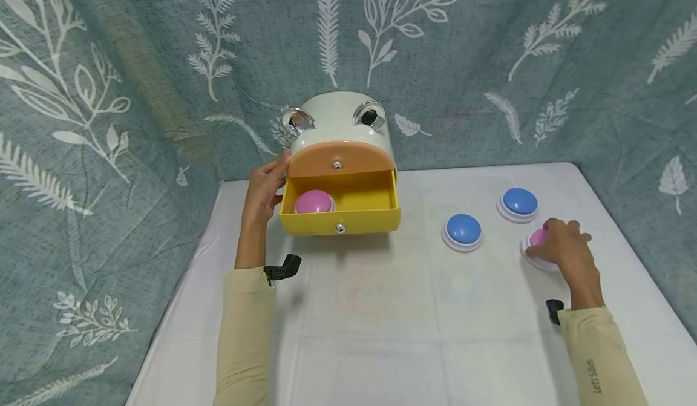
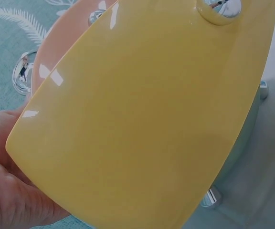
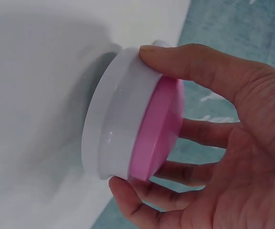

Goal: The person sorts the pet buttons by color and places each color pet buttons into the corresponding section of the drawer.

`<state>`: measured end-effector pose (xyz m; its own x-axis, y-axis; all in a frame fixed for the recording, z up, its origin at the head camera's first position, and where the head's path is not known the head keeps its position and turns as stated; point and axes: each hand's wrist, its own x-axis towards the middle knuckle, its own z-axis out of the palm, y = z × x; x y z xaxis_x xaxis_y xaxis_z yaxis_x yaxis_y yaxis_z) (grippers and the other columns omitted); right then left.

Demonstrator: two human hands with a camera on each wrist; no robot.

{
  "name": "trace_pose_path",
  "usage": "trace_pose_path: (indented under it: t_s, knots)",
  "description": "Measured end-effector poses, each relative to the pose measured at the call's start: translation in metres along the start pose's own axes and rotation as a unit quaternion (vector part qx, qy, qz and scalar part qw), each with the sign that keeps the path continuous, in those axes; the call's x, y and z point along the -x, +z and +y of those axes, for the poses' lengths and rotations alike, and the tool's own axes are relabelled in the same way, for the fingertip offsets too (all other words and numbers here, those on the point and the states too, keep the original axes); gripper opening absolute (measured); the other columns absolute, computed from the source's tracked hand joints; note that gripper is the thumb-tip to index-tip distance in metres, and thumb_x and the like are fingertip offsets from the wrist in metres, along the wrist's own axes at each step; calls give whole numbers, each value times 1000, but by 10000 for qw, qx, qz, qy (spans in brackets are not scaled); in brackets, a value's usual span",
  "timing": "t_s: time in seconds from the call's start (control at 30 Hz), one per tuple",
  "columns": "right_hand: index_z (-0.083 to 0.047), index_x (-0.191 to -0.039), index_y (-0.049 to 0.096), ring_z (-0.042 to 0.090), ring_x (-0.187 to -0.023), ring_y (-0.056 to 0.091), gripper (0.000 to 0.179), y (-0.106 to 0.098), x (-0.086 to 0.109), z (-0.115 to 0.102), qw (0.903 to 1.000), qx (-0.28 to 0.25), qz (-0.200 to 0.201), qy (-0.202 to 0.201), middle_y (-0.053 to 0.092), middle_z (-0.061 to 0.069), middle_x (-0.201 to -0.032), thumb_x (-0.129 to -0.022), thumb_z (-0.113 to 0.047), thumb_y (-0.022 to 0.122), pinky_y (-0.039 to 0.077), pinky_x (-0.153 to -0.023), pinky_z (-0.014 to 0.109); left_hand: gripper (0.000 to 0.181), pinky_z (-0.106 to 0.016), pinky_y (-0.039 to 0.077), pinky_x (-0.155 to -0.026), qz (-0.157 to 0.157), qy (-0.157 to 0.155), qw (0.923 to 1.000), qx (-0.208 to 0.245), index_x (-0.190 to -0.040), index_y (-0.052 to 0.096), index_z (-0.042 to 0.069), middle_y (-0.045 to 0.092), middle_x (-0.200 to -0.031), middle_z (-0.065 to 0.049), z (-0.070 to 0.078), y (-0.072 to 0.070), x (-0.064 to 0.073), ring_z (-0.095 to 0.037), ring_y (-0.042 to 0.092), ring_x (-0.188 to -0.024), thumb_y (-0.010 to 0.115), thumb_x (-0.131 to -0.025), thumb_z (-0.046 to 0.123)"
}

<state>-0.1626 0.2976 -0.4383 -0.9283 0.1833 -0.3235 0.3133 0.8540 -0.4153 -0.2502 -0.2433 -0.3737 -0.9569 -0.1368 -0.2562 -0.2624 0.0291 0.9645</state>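
Two beige fabric sleeves (image 1: 245,333) reach in over the white cloth-covered bench (image 1: 381,309), whose near edge is cut off; small print marks the right one. Toward the bench's right edge, the right hand (image 1: 566,252) holds a round push button with a glossy pink dome and stepped white plastic base (image 3: 128,114), thumb on one side of its rim, fingers curved toward the other. The head view loses much of the dome under the hand, and I cannot tell whether the base touches the cloth.

Farther from that edge sits a shiny blue-domed button with a white base (image 1: 463,229); a matching blue-domed button (image 1: 520,201) sits closer to the far right corner.

Toward the far left corner, a smooth yellow drawer with a chrome knob (image 1: 365,223) stands open. A second pink-domed button (image 1: 314,201) lies at its left end, its lower part hidden by the front wall. The left hand (image 1: 265,188) touches the left side; its fingers are partly hidden, so I cannot tell how tightly they close.

Above, a peach half-moon front (image 1: 313,159) fits below the rounded, glossy white cabinet (image 1: 337,115), which carries two mirror-bright rings (image 1: 369,114). Beyond the far edge hangs a creased teal curtain with white leaf prints (image 1: 452,79), cropped at the top.
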Motion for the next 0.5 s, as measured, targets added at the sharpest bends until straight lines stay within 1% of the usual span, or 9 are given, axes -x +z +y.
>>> trace_pose_path:
  t_s: [0.1, 0.23, 0.33, 0.4, 0.5]
  knots:
    - [23, -137, 41, 66, -113, 39, 75, -6, 3, -12, 9996, 32, 172, -243, 38, 50, -123, -86, -17, 78, 52, -80, 68, 76, -56, 42, -120, 3, -22, 10000, -2, -159, 46, 21, 38, -170, -2, 1, 0, 0, -26, 46, -153, 63, -97, 62]
    - [23, -139, 41, 64, -111, 41, 77, -15, 10, -35, 9972, 68, 503, -551, 39, 50, -124, -86, -18, 79, 51, -81, 70, 76, -56, 43, -120, -10, -9, 10000, -3, -159, 46, 21, 38, -170, -3, 1, 0, -1, -27, 46, -153, 63, -98, 61]
    - [20, -142, 41, 65, -115, 41, 78, -22, 17, -59, 9956, 55, 674, -644, 39, 49, -127, -87, -20, 79, 52, -85, 73, 77, -56, 42, -121, 5, -19, 10000, -22, -160, 45, 21, 38, -170, -3, 1, 0, -1, -27, 45, -153, 63, -97, 62]
    - [18, -144, 42, 65, -119, 41, 78, -27, 21, -76, 9951, 58, 706, -689, 39, 47, -129, -88, -21, 79, 53, -88, 73, 78, -56, 42, -121, -8, -17, 10000, -31, -160, 44, 21, 36, -171, -2, 1, 0, -1, -28, 44, -154, 63, -97, 62]
    - [16, -147, 42, 63, -122, 42, 78, -33, 26, -102, 9935, 53, 722, -884, 40, 46, -131, -89, -23, 78, 54, -92, 72, 78, -56, 42, -121, 27, 5, 10000, -21, -160, 46, 20, 38, -170, -3, 0, 0, 0, -28, 45, -153, 64, -97, 62]
